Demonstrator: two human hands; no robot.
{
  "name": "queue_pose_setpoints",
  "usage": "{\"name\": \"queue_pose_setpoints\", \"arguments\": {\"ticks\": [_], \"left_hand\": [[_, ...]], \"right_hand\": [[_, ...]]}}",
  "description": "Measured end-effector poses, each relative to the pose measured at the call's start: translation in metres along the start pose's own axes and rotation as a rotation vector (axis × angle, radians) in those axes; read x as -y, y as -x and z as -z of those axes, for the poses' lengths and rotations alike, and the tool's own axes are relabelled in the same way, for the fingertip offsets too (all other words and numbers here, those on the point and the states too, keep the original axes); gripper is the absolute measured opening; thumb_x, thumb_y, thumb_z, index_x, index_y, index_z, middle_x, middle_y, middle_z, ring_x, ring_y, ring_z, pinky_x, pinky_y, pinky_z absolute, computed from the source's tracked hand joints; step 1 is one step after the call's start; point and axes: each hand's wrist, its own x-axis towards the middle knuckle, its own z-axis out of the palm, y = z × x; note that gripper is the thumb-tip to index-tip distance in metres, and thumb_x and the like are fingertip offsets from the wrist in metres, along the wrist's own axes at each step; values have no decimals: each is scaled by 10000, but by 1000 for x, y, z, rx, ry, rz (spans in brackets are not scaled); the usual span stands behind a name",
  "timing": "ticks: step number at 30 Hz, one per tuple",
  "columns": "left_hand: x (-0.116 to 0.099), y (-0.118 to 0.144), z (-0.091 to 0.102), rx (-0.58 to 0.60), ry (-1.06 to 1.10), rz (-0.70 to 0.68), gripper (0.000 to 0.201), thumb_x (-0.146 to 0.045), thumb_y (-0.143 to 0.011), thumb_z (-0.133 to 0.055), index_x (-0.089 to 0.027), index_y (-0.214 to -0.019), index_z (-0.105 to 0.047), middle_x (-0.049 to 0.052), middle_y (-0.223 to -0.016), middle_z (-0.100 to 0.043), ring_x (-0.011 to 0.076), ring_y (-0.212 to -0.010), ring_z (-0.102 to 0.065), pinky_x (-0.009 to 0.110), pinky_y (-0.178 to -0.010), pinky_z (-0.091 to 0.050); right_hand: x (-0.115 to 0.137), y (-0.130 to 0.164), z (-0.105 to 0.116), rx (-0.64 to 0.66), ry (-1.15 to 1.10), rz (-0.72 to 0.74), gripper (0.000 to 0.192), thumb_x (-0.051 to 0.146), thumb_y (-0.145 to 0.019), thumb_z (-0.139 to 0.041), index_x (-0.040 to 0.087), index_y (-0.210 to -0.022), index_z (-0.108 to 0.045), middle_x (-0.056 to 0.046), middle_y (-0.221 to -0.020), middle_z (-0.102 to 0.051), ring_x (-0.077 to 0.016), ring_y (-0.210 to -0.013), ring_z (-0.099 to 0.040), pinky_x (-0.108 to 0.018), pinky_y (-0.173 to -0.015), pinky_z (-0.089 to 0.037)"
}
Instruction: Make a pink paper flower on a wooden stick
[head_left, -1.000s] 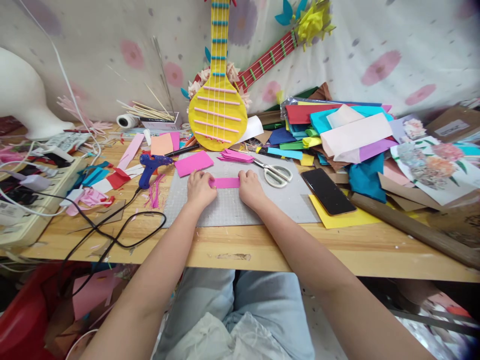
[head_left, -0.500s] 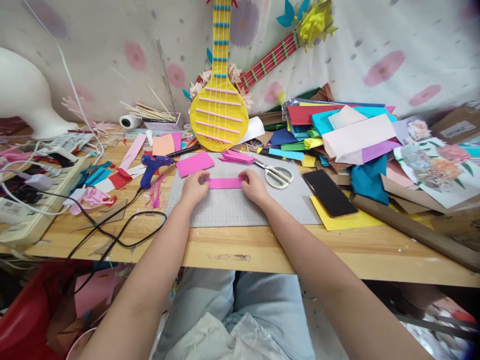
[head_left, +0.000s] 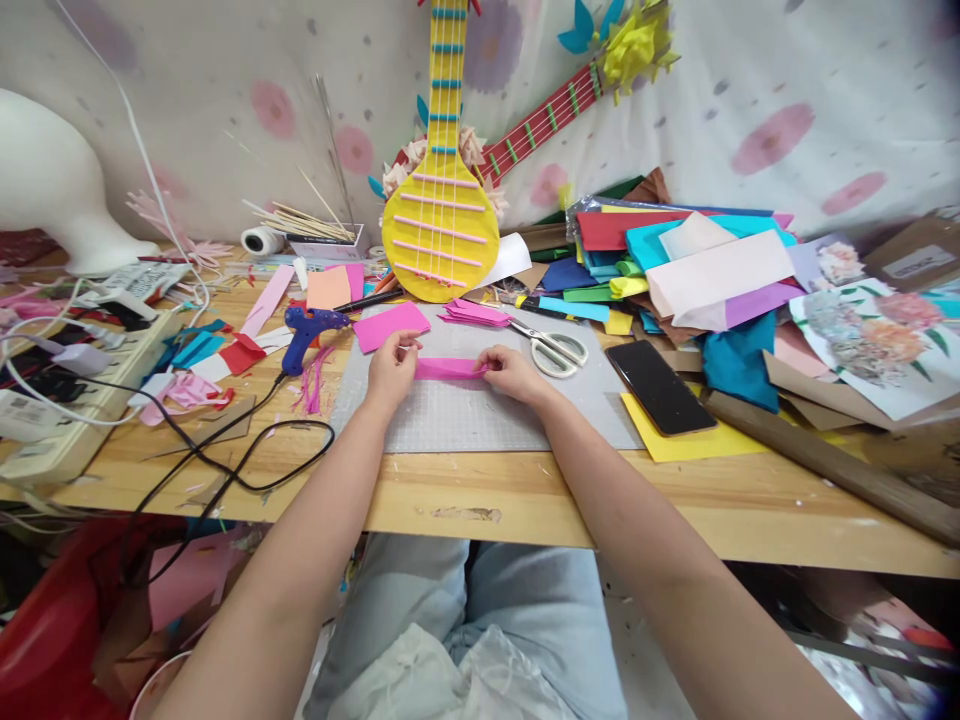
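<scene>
Stretched between my two hands is a bright pink paper strip (head_left: 450, 369), over the grey cutting mat (head_left: 457, 425). My left hand (head_left: 393, 372) is closed on its left end, and my right hand (head_left: 510, 374) pinches its right end. Just behind my left hand lies a pink paper rectangle (head_left: 390, 325). A stack of cut pink pieces (head_left: 474, 314) rests beyond the strip. Scissors (head_left: 556, 352) with pale handles lie on the mat to the right of my right hand.
A blue glue gun (head_left: 306, 333) with a black cord lies left of the mat. On the right are a phone (head_left: 660, 386), a wooden stick (head_left: 825, 460) and heaped coloured paper (head_left: 720, 268). A yellow paper lute (head_left: 441, 235) leans at the back.
The strip looked flat before and now appears creased and tilted. My fingers have shifted slightly at both ends, still keeping hold of it.
</scene>
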Motion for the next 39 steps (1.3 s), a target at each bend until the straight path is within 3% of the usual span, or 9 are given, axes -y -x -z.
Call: {"name": "queue_pose_setpoints", "arguments": {"ticks": [4, 11, 16, 19, 21, 26, 31, 35, 39], "left_hand": [[-1, -1, 4, -66, -93, -32, 227, -250, -780, -468, -170, -951, -595, 65, -999, -611, 134, -851, -559, 246, -688, -463], [-2, 6, 4, 307, -301, -254, 437, -372, -707, -600, -185, -1100, -567, 69, -1003, -633, 220, -1006, -514, 402, -924, -369], [-5, 7, -2, 398, 46, -103, 485, -330, -722, -577, -183, -1174, -481, 61, -920, -623, 173, -887, -562, 340, -814, -429], [-4, 5, -5, 394, 231, -15, 512, -245, -685, -599, -178, -1171, -452, 10, -764, -573, 116, -697, -545, 263, -659, -434], [-2, 4, -7, 309, 228, -34, 501, -173, -655, -603, -185, -1136, -461, -13, -730, -532, 94, -654, -513, 239, -630, -415], [3, 3, -12, 103, 216, -74, 369, -147, -694, -550, -209, -1045, -454, -18, -757, -490, 78, -642, -491, 228, -628, -409], [12, 1, -18, 98, 255, 0, 314, -149, -702, -547, -212, -985, -423, -9, -808, -497, 78, -646, -506, 233, -626, -423], [16, -2, -22, -5, 244, 0, 276, -122, -702, -539, -210, -933, -415, 3, -848, -497, 86, -731, -517, 245, -700, -438], [14, -1, -20, -16, 159, -19, 298, -133, -697, -552, -209, -953, -421, 8, -839, -502, 105, -764, -517, 262, -707, -442]], "right_hand": [[-2, -1, -1, -63, -163, 122, 131, 95, -594, -490, 170, -590, -598, -9, -822, -483, -124, -807, -492, -276, -788, -395], [3, 2, 1, -112, -555, 246, 101, 116, -574, -561, 183, -499, -549, -20, -931, -529, -164, -943, -493, -331, -867, -371], [0, 1, 2, -127, -686, 273, 119, 120, -609, -526, 178, -511, -490, -25, -981, -567, -184, -1020, -500, -347, -882, -381], [-5, -2, 2, -203, -562, 278, 96, 125, -633, -498, 185, -559, -490, -45, -998, -568, -194, -1029, -498, -371, -888, -386], [-7, -3, 2, -278, -352, 297, 102, 119, -631, -507, 196, -683, -550, -64, -1024, -552, -207, -1042, -483, -402, -916, -369], [3, 1, -5, -340, 237, 404, 506, 79, -640, -538, 230, -1123, -524, -97, -1228, -438, -250, -1203, -332, -478, -1016, -256], [17, 6, -14, -336, 499, 477, 470, 52, -689, -499, 258, -1107, -559, -56, -1336, -343, -274, -1318, -124, -505, -1036, -205], [21, 6, -18, -244, 546, 537, 271, 122, -747, -524, 249, -959, -634, -43, -1244, -471, -270, -1247, -252, -474, -1000, -248], [17, 3, -20, -123, 493, 551, 119, 249, -783, -566, 226, -832, -672, -45, -1027, -612, -241, -1051, -411, -425, -919, -313]]}}
